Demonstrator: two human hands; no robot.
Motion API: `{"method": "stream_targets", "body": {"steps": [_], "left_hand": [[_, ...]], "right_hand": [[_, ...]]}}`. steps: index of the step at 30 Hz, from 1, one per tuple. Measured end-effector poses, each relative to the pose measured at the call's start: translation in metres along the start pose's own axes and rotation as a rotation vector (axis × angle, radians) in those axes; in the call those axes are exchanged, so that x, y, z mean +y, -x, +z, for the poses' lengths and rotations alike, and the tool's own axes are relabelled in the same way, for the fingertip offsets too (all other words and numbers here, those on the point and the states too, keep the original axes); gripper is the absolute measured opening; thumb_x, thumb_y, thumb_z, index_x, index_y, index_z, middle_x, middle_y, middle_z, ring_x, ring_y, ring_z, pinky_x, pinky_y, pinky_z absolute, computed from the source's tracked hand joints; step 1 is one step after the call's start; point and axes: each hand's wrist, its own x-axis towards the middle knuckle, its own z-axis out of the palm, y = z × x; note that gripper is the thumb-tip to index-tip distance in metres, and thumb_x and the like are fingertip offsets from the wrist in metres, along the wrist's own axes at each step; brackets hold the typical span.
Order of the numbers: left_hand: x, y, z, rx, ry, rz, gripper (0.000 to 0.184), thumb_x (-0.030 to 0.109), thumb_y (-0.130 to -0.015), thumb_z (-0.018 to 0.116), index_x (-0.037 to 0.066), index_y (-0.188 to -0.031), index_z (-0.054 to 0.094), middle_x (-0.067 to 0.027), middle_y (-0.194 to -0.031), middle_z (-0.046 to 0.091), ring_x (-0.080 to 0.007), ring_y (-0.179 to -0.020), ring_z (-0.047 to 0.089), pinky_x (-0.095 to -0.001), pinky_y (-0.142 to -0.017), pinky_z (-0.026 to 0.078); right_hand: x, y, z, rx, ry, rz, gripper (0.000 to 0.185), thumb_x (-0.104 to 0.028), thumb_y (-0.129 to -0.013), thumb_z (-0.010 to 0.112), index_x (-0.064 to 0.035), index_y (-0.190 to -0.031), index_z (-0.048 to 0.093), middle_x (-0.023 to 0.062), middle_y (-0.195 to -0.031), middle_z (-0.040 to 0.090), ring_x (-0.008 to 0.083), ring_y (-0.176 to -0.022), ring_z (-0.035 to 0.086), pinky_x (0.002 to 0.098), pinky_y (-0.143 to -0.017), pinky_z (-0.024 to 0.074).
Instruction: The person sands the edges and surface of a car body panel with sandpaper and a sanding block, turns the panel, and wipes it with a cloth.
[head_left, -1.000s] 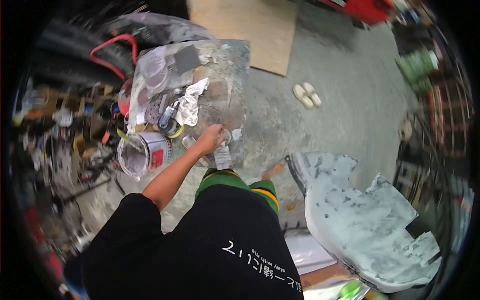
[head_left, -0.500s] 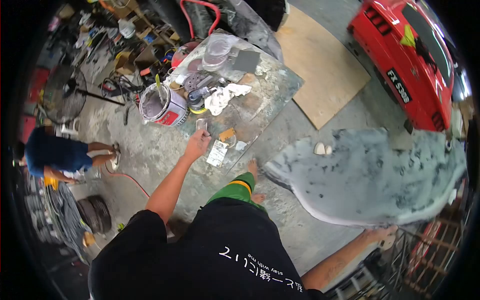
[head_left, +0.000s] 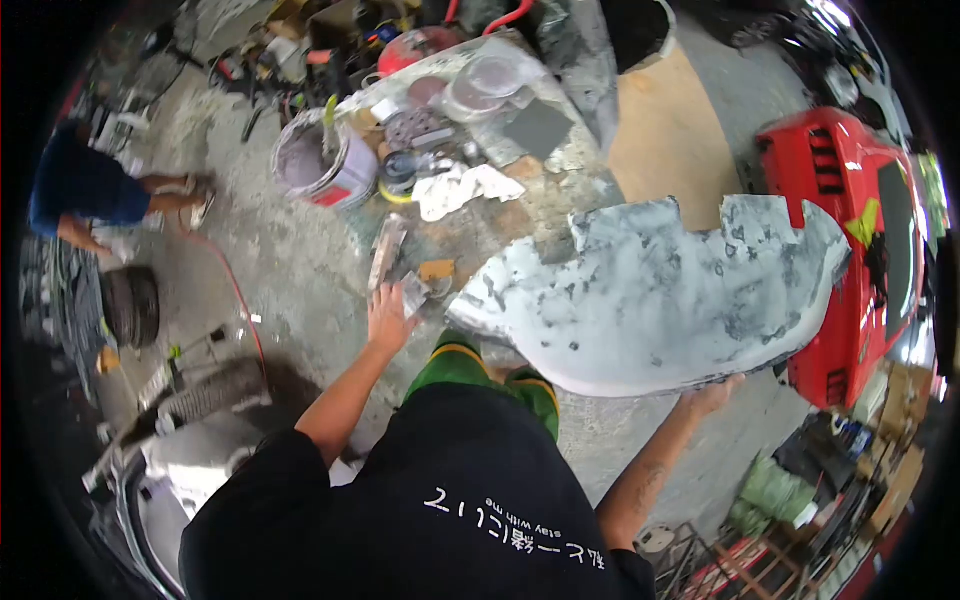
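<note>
My left hand (head_left: pixel 390 318) is closed on the near end of a long, narrow block (head_left: pixel 388 248), greyish and dusty. A pale sheet (head_left: pixel 413 293) lies right beside its thumb. Further right, my right hand (head_left: pixel 713 397) grips the lower edge of a large car body panel (head_left: pixel 640 300); its fingers are partly hidden under that edge. The panel is mottled white and grey, with notches cut along its far side. It is held up in front of my legs and covers the table's right corner.
On the worn table (head_left: pixel 520 225) are a filler tub (head_left: pixel 325 165), a white rag (head_left: pixel 465 190), a round sander (head_left: pixel 400 170), a dark grey sheet (head_left: pixel 538 128) and several discs. A red car (head_left: pixel 830 160) stands at right. Another person (head_left: pixel 90 185) is at far left.
The panel has come up and left, nearer the table, with my right hand at its edge. My view has turned right. My left hand is slightly lower in view, and more of the narrow block shows.
</note>
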Motion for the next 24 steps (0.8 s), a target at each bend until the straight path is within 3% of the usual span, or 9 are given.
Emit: {"method": "stream_targets", "body": {"steps": [5, 12, 14, 15, 16, 17, 18, 22, 24], "left_hand": [[-0.013, 0.009, 0.011, 0.073, 0.079, -0.184, 0.083, 0.022, -0.059, 0.091, 0.009, -0.127, 0.046, -0.0141, -0.122, 0.051, -0.0379, -0.116, 0.047, -0.0511, -0.093, 0.040], [0.002, -0.001, 0.022, 0.128, 0.033, -0.367, 0.080, 0.019, -0.059, 0.092, 0.008, -0.124, 0.046, -0.0171, -0.123, 0.058, -0.0393, -0.117, 0.052, -0.0502, -0.093, 0.043], [-0.016, 0.017, 0.046, 0.203, 0.372, -0.456, 0.086, 0.016, -0.060, 0.091, 0.005, -0.129, 0.041, -0.0207, -0.118, 0.063, -0.0418, -0.109, 0.060, -0.0486, -0.088, 0.048], [-0.004, 0.027, 0.034, 0.237, 0.396, -0.498, 0.072, 0.018, -0.066, 0.088, 0.001, -0.124, 0.050, -0.0231, -0.104, 0.069, -0.0439, -0.093, 0.065, -0.0472, -0.080, 0.050], [0.002, 0.038, 0.022, 0.253, 0.375, -0.523, 0.072, 0.018, -0.066, 0.088, 0.001, -0.124, 0.050, -0.0231, -0.104, 0.069, -0.0439, -0.093, 0.065, -0.0472, -0.080, 0.050], [0.007, 0.051, 0.013, 0.249, 0.433, -0.560, 0.059, 0.019, -0.070, 0.085, 0.000, -0.117, 0.056, -0.0210, -0.096, 0.070, -0.0375, -0.087, 0.067, -0.0437, -0.076, 0.050], [0.012, 0.061, 0.008, 0.236, 0.496, -0.596, 0.047, 0.021, -0.074, 0.083, -0.001, -0.110, 0.063, -0.0189, -0.088, 0.071, -0.0311, -0.081, 0.068, -0.0402, -0.073, 0.050], [0.044, 0.116, -0.009, 0.386, 0.629, -0.647, 0.034, 0.029, -0.080, 0.078, 0.002, -0.098, 0.069, -0.0072, -0.078, 0.068, -0.0158, -0.071, 0.063, -0.0333, -0.068, 0.049], [0.053, 0.138, -0.014, 0.415, 0.760, -0.877, 0.028, 0.026, -0.086, 0.075, 0.002, -0.100, 0.069, -0.0025, -0.082, 0.069, -0.0095, -0.072, 0.061, -0.0268, -0.067, 0.048]], "right_hand": [[0.021, -0.001, 0.059, -0.119, 0.043, 0.110, 0.063, -0.042, -0.107, 0.037, 0.0082, -0.145, 0.036, 0.0210, -0.148, 0.043, 0.0355, -0.131, 0.047, 0.0489, -0.109, 0.0440], [0.103, -0.069, 0.086, -0.200, 0.164, 0.247, 0.067, -0.046, -0.105, 0.042, 0.0087, -0.143, 0.039, 0.0216, -0.145, 0.046, 0.0365, -0.128, 0.050, 0.0510, -0.108, 0.0434], [0.115, -0.066, 0.098, -0.165, 0.173, 0.343, 0.068, -0.047, -0.104, 0.044, 0.0085, -0.142, 0.040, 0.0216, -0.144, 0.047, 0.0365, -0.128, 0.050, 0.0512, -0.109, 0.0428], [0.123, -0.070, 0.099, -0.169, 0.174, 0.398, 0.067, -0.048, -0.103, 0.046, 0.0074, -0.141, 0.043, 0.0201, -0.140, 0.050, 0.0339, -0.121, 0.054, 0.0475, -0.102, 0.0468], [0.132, -0.073, 0.100, -0.172, 0.176, 0.452, 0.067, -0.049, -0.102, 0.047, 0.0063, -0.139, 0.046, 0.0187, -0.136, 0.054, 0.0313, -0.115, 0.058, 0.0438, -0.095, 0.0508], [0.136, -0.074, 0.100, -0.193, 0.167, 0.478, 0.067, -0.049, -0.102, 0.047, 0.0063, -0.139, 0.046, 0.0187, -0.136, 0.054, 0.0313, -0.115, 0.058, 0.0438, -0.095, 0.0508], [0.140, -0.077, 0.099, -0.215, 0.183, 0.485, 0.065, -0.049, -0.102, 0.048, 0.0057, -0.137, 0.048, 0.0161, -0.129, 0.058, 0.0266, -0.102, 0.059, 0.0386, -0.083, 0.0504], [0.143, -0.056, 0.107, -0.225, 0.273, 0.522, 0.060, -0.049, -0.102, 0.049, 0.0038, -0.130, 0.055, 0.0094, -0.109, 0.064, 0.0154, -0.071, 0.052, 0.0291, -0.057, 0.0404], [0.162, -0.052, 0.093, -0.295, 0.325, 0.581, 0.056, -0.047, -0.102, 0.049, 0.0020, -0.129, 0.054, 0.0097, -0.112, 0.063, 0.0183, -0.083, 0.057, 0.0310, -0.067, 0.0458]]}}
